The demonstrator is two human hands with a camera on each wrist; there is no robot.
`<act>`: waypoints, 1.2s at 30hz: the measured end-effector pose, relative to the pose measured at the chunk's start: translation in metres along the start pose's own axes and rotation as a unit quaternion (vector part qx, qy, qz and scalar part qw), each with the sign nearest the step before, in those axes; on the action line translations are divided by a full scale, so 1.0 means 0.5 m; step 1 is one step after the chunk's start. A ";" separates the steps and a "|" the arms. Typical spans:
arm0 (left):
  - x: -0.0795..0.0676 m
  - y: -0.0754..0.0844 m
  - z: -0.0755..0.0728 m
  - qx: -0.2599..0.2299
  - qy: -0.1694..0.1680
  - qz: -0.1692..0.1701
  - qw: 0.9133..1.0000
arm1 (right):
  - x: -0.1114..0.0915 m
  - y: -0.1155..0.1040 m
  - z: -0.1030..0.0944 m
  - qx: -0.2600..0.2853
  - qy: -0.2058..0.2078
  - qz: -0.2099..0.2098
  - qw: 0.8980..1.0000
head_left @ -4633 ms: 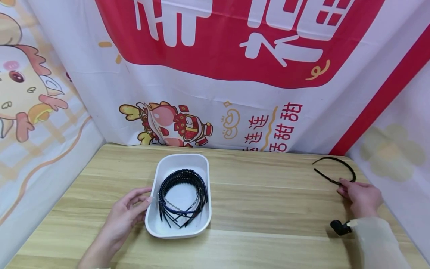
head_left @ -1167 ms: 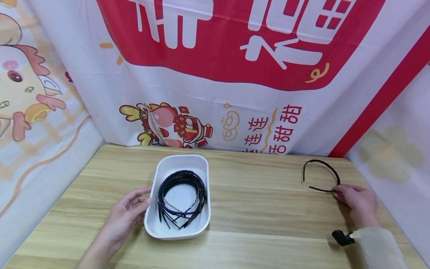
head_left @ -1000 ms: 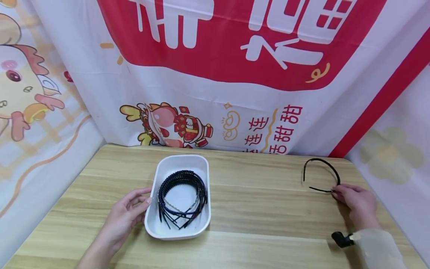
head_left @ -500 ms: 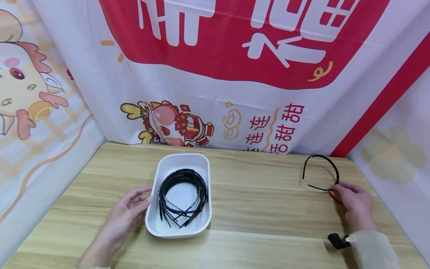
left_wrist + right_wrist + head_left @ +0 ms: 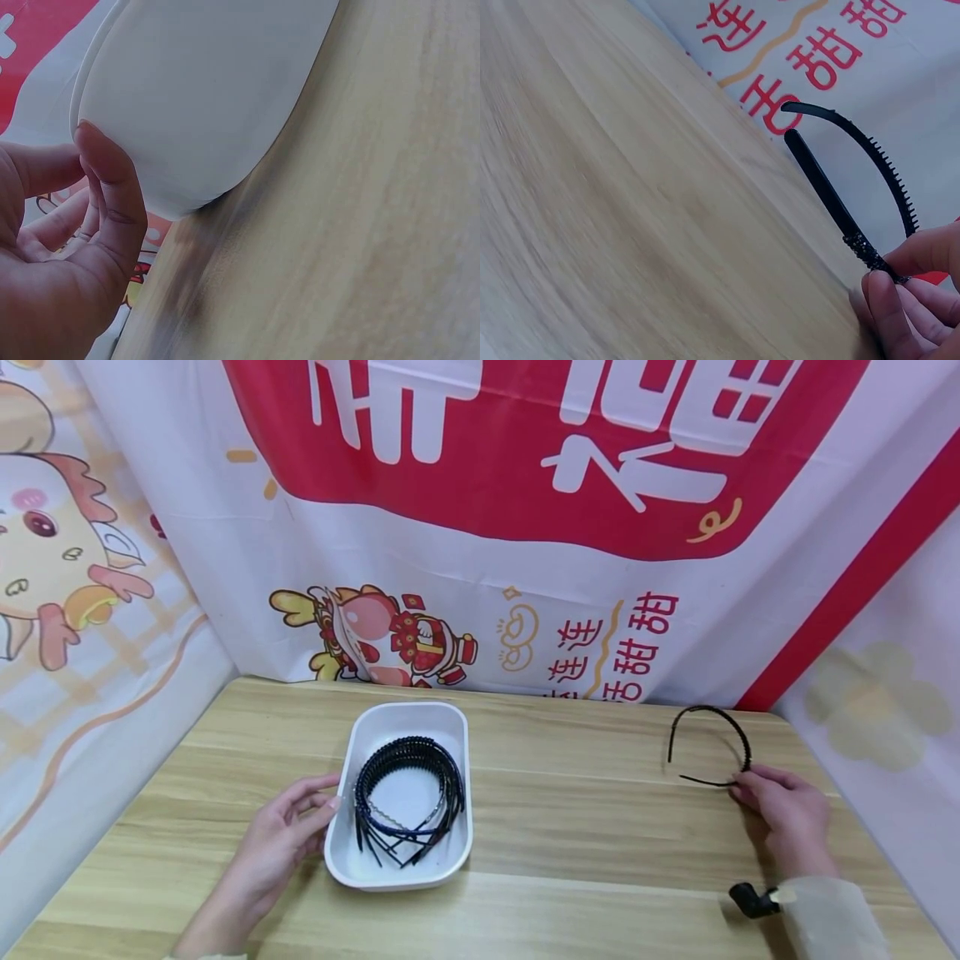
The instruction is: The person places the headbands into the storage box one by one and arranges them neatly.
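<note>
A white plastic container point(image 5: 401, 878) stands on the table, with my left hand point(image 5: 281, 839) at its left side. In the left wrist view, the thumb and fingers of the left hand point(image 5: 82, 232) grip its rim and outer wall. Inside lie several black headbands point(image 5: 411, 752), nested in a ring, their ends crossing at the near side. Far to the right, my right hand point(image 5: 783, 814) pinches one black headband point(image 5: 738, 727) by one arm between thumb and fingers. The right wrist view shows this headband's point(image 5: 889, 169) small teeth and a glittery patch near the fingertips.
The wooden table point(image 5: 585, 827) is bordered at the back by a white cloth point(image 5: 480, 602) with red print, and by printed cloth on both sides. A small black device point(image 5: 752, 900) sits at the right sleeve's cuff.
My right hand has moved left and slightly nearer with the headband, which has turned so its open end points more downward. The left hand and the container have stayed in place.
</note>
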State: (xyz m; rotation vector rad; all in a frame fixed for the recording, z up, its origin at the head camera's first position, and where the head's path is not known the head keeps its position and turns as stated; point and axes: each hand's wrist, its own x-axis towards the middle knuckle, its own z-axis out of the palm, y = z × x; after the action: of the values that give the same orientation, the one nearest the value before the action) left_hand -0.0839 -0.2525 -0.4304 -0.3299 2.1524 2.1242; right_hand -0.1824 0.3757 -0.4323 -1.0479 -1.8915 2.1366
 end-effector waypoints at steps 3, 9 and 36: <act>0.000 0.000 0.000 0.000 0.000 -0.001 1.000 | -0.009 0.000 0.009 0.011 -0.016 0.006 1.000; 0.000 0.001 0.001 -0.003 -0.001 0.000 1.000 | -0.028 0.002 0.030 0.039 -0.042 0.008 0.998; -0.001 0.001 0.001 0.001 0.001 0.000 1.000 | -0.079 0.026 0.096 -0.011 -0.067 -0.066 0.996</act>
State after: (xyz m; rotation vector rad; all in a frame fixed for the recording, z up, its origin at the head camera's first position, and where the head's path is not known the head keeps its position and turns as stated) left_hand -0.0833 -0.2521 -0.4300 -0.3312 2.1561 2.1212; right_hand -0.1740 0.3128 -0.4278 -0.7770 -1.9840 2.1658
